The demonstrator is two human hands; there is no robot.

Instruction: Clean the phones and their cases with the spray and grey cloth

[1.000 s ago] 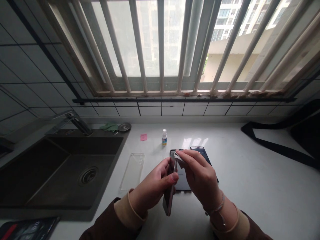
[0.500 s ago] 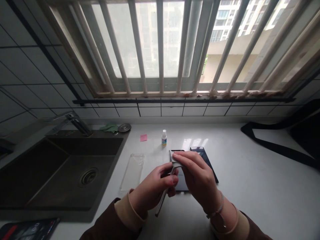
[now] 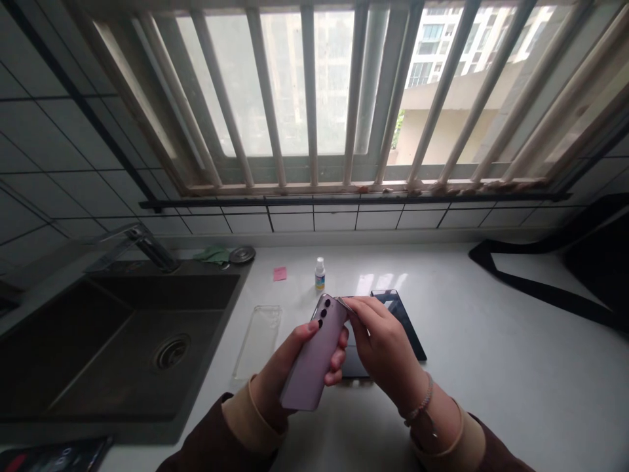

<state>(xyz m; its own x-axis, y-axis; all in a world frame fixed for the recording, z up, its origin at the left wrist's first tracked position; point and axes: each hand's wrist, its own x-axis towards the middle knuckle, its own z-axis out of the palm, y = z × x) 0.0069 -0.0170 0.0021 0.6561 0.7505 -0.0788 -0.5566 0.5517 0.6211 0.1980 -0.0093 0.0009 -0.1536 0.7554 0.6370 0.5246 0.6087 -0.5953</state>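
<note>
My left hand [image 3: 289,354] grips a lavender smartphone [image 3: 314,364], its back with three dark camera lenses turned up toward me. The phone is tilted, its top end pointing away. Against its top right corner, my right hand [image 3: 386,341] pinches a small grey cloth [image 3: 348,305], mostly covered by the fingers. Beneath the hands lies a flat dark-edged device or box [image 3: 354,364], partly hidden. A dark glossy phone-like slab [image 3: 410,328] rests right of it. On the left is a clear phone case [image 3: 258,341].
A small white spray bottle [image 3: 320,274] stands behind the hands, with a pink sticky note [image 3: 280,273] to its left. The sink [image 3: 196,419] with a faucet [image 3: 152,246] is on the left. A black strap [image 3: 535,292] lies at right; a dark package [image 3: 63,455] is at front left.
My left hand has turned the phone from edge-on to back side up. The right hand's cloth has shifted from over the top edge to the top right corner.
</note>
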